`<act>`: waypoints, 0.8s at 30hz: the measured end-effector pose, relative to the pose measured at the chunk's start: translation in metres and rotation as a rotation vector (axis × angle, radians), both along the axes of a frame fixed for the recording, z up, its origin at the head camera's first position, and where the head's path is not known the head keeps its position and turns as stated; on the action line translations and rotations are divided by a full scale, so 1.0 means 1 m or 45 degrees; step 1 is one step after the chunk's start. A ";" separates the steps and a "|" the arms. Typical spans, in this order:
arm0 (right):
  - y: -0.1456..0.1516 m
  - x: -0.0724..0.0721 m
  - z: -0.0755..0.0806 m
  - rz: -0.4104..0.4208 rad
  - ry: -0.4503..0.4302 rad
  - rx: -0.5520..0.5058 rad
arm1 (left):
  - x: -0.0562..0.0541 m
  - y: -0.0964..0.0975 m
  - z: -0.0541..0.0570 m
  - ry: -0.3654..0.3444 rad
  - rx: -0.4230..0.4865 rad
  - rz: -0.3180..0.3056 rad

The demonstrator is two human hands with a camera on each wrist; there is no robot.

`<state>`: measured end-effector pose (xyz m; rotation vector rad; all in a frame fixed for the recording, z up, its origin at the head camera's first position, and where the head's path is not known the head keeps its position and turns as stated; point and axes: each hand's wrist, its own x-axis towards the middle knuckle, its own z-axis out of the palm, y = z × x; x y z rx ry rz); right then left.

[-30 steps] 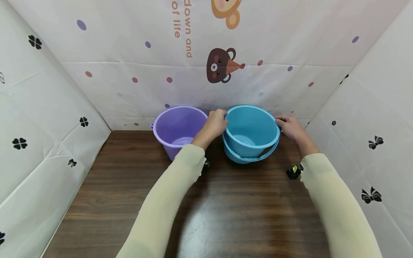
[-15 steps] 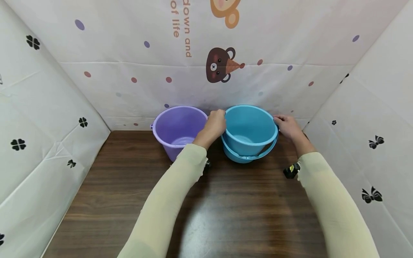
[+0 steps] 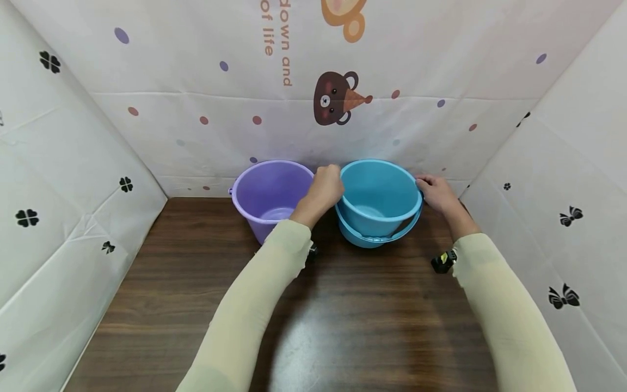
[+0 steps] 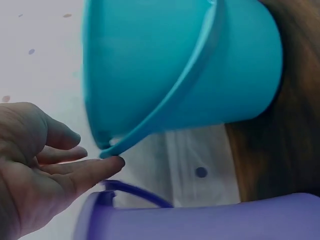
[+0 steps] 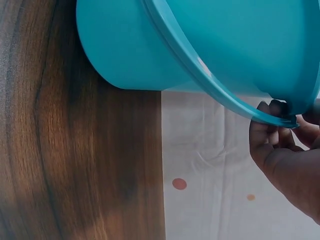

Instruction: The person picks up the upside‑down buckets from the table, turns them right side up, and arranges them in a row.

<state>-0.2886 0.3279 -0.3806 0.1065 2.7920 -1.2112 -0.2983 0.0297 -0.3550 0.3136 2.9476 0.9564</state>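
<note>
A light blue bucket (image 3: 379, 193) stands upright on the table against the back wall, its handle (image 3: 376, 239) hanging down in front. My right hand (image 3: 438, 195) grips its rim at the right, fingers curled by the handle's end in the right wrist view. At the left side of the rim is my left hand (image 3: 323, 190). In the left wrist view, that hand (image 4: 45, 172) has its thumb apart and its fingers extended, one fingertip touching the handle's end. A purple bucket (image 3: 271, 190) stands just left of the blue one, partly hidden by my left arm.
The dark wooden table (image 3: 343, 321) extends in front of both buckets. Printed white sheeting forms the back wall (image 3: 416, 60) and both side walls. Small black wrist cameras, such as the right one (image 3: 443, 262), hang below the sleeves.
The blue bucket has shifted slightly left, and my right hand moved left with it. My left hand stays at about the same place. The purple bucket has not visibly moved.
</note>
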 end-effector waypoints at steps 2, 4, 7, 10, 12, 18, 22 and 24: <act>0.000 0.000 0.000 0.008 0.006 0.016 | 0.001 -0.004 0.005 0.012 0.030 0.010; 0.001 0.001 0.001 0.014 0.015 0.026 | 0.001 -0.009 0.010 0.029 0.059 0.007; 0.001 0.002 0.001 0.017 0.023 0.005 | 0.002 -0.019 0.017 0.058 0.091 -0.005; 0.002 0.003 0.000 0.020 0.034 -0.014 | 0.003 -0.029 0.021 0.076 0.123 -0.026; 0.003 0.003 -0.001 0.019 0.044 -0.006 | 0.003 -0.036 0.023 0.078 0.146 -0.043; 0.004 0.004 -0.007 0.001 0.068 0.007 | 0.006 -0.058 0.024 0.092 0.215 -0.063; 0.005 0.006 -0.010 -0.008 0.086 0.009 | 0.007 -0.071 0.021 0.127 0.221 -0.080; 0.004 0.007 -0.010 -0.019 0.094 0.020 | 0.008 -0.077 0.020 0.160 0.216 -0.078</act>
